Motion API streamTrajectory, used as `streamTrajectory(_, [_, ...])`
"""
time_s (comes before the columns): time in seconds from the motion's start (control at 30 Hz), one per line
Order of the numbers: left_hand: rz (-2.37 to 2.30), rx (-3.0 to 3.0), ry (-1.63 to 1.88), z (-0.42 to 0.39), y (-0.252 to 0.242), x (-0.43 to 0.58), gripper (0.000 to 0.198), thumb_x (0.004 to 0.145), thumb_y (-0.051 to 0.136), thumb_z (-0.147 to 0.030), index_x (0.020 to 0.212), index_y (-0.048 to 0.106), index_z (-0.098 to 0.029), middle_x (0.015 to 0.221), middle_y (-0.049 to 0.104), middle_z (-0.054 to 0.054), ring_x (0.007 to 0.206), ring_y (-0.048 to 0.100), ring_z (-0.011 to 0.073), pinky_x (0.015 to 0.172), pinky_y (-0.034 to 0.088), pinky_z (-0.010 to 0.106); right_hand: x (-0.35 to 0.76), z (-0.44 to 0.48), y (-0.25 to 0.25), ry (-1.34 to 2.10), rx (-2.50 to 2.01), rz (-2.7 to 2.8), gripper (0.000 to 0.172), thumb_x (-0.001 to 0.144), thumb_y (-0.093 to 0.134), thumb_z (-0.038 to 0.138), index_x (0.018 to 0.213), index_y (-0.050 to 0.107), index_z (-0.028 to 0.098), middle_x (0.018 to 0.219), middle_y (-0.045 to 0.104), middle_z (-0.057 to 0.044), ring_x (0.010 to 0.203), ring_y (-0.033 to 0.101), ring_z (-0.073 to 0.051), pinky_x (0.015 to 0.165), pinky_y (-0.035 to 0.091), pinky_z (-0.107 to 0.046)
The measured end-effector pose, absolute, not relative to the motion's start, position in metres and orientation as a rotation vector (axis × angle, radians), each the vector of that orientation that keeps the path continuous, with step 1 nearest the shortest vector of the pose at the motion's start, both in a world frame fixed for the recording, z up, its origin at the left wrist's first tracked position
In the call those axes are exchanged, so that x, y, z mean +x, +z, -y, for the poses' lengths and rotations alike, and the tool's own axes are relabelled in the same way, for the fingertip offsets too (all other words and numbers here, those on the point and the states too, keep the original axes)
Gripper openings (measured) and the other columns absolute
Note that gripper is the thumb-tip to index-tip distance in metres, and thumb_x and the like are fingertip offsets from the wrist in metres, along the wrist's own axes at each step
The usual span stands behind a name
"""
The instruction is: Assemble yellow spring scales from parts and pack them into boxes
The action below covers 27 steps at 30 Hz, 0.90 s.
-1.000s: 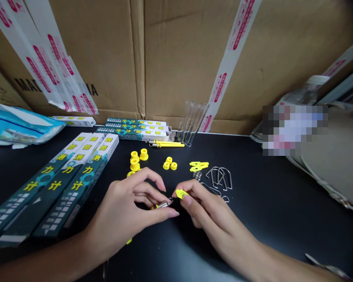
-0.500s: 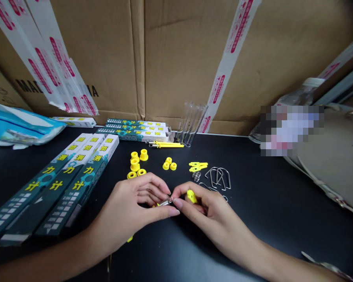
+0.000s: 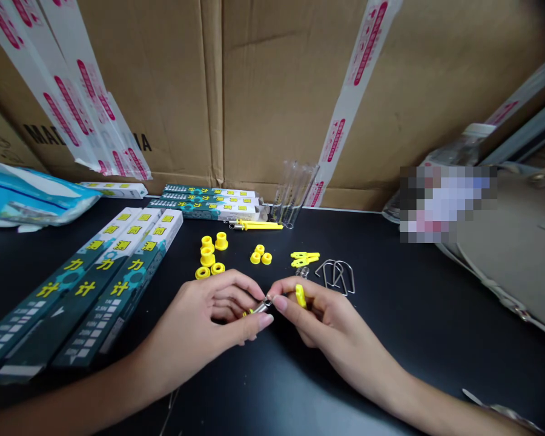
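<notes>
In the middle, my left hand [image 3: 209, 312] is closed on a small silver spring [image 3: 261, 307], held between thumb and fingers. Bits of yellow plastic [image 3: 247, 313] show at the spring's lower end, partly hidden by the palm. My right hand [image 3: 324, 312] pinches at the spring's upper end loop with thumb and forefinger. A yellow plastic piece [image 3: 300, 295] sticks up from among the right hand's fingers; its lower part is covered. Just beyond the hands lie flanged yellow bushings [image 3: 208, 257], smaller yellow caps [image 3: 266, 259], flat yellow pieces [image 3: 304, 259] and loose springs [image 3: 302, 272].
Bent wire hooks [image 3: 340, 275] lie to the right. Clear tubes [image 3: 295, 194] stand at the back beside yellow rods [image 3: 261, 225]. Long printed boxes [image 3: 118, 266] cover the left; a blue packet [image 3: 31, 194] sits behind. A bottle [image 3: 463, 145] and grey bag [image 3: 504, 254] are at right.
My hands have risen slightly, and the spring has tilted up, showing more of its body and end loop. The yellow piece in my right hand has turned more upright.
</notes>
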<state>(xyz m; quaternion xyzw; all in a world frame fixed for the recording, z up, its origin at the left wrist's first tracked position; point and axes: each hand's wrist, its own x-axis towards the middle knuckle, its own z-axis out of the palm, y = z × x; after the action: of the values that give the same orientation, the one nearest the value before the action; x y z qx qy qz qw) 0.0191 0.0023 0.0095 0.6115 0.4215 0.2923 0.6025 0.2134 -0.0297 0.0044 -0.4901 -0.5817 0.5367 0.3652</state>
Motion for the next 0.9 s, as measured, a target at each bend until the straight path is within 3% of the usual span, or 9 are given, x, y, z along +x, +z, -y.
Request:
streamTrajectory(0.2, [-0.975, 1.411, 0.72, -0.0042, 0.0081, 0.0183, 0.024, 0.077, 0.079, -0.028, 0.094, 0.065, -0.019, 0.075, 0.069, -0.003, 0.066, 0.067, 0.0131, 0.062, 0.057, 0.022, 0.2126, 0.0302, 0.0031, 1.33, -1.29, 1.539, 0.029, 0.098, 0.057, 0.045, 0.104, 0.071, 0.02, 0.063, 0.042, 0.006, 0.051, 0.028, -0.01, 0.046, 0.022, -0.025])
streamTrajectory(0.5, [-0.975, 1.405, 0.654, -0.0063, 0.0098, 0.0168, 0.03, 0.072, 0.083, -0.029, 0.095, 0.065, -0.019, 0.077, 0.068, -0.004, 0.069, 0.064, 0.0121, 0.068, 0.054, 0.022, 0.2117, 0.0296, 0.0073, 1.214, -1.261, 1.606, 0.02, 0.097, 0.059, 0.037, 0.094, 0.073, 0.023, 0.072, 0.057, 0.003, 0.06, 0.042, -0.012, 0.056, 0.033, -0.025])
streamTrajectory(0.63, [-0.919, 1.352, 0.574, -0.01, 0.0119, 0.0154, 0.029, 0.085, 0.072, -0.041, 0.101, 0.064, -0.019, 0.072, 0.068, -0.003, 0.06, 0.062, 0.0112, 0.059, 0.051, 0.021, 0.2141, 0.0317, 0.0032, 1.105, -1.25, 1.68, 0.021, 0.099, 0.056, 0.037, 0.096, 0.072, 0.024, 0.075, 0.059, 0.002, 0.062, 0.043, -0.013, 0.057, 0.032, -0.027])
streamTrajectory(0.77, [-0.84, 1.465, 0.504, -0.0093, 0.0141, 0.0146, 0.033, 0.097, 0.052, -0.046, 0.089, 0.066, -0.017, 0.072, 0.07, 0.0, 0.058, 0.058, 0.0114, 0.057, 0.047, 0.021, 0.2148, 0.0337, 0.0005, 1.039, -1.256, 1.712, 0.024, 0.1, 0.053, 0.04, 0.097, 0.071, 0.023, 0.075, 0.059, 0.001, 0.061, 0.043, -0.013, 0.055, 0.032, -0.027])
streamTrajectory(0.9, [-0.855, 1.548, 0.519, -0.0045, 0.0109, 0.0155, 0.024, 0.097, 0.055, -0.043, 0.098, 0.063, -0.02, 0.071, 0.07, -0.002, 0.056, 0.053, 0.0111, 0.054, 0.043, 0.021, 0.2142, 0.0341, 0.0005, 0.975, -1.279, 1.728, 0.024, 0.1, 0.053, 0.039, 0.1, 0.072, 0.023, 0.074, 0.06, 0.001, 0.058, 0.043, -0.013, 0.054, 0.032, -0.027])
